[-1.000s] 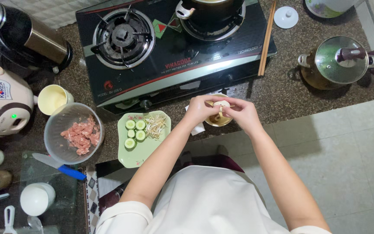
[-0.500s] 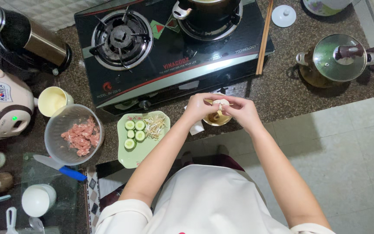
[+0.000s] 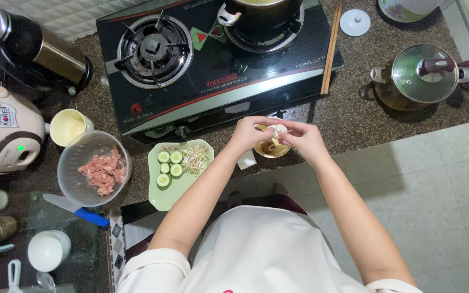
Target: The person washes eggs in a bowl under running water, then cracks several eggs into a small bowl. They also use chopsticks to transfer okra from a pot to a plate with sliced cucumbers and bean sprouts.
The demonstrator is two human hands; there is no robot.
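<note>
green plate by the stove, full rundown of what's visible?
The green plate is pale green, roughly square with rounded corners, and looks like plastic or melamine. It lies flat on the dark speckled counter, just below the gas stove and right of the bowl of minced meat. It carries cucumber slices and bean sprouts. Neither hand touches it.

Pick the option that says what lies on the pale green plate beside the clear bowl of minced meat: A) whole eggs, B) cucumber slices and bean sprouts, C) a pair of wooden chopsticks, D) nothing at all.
B: the pale green plate carries round green cucumber slices on one side and a small heap of pale bean sprouts on the other, next to the clear bowl of minced meat.
</note>
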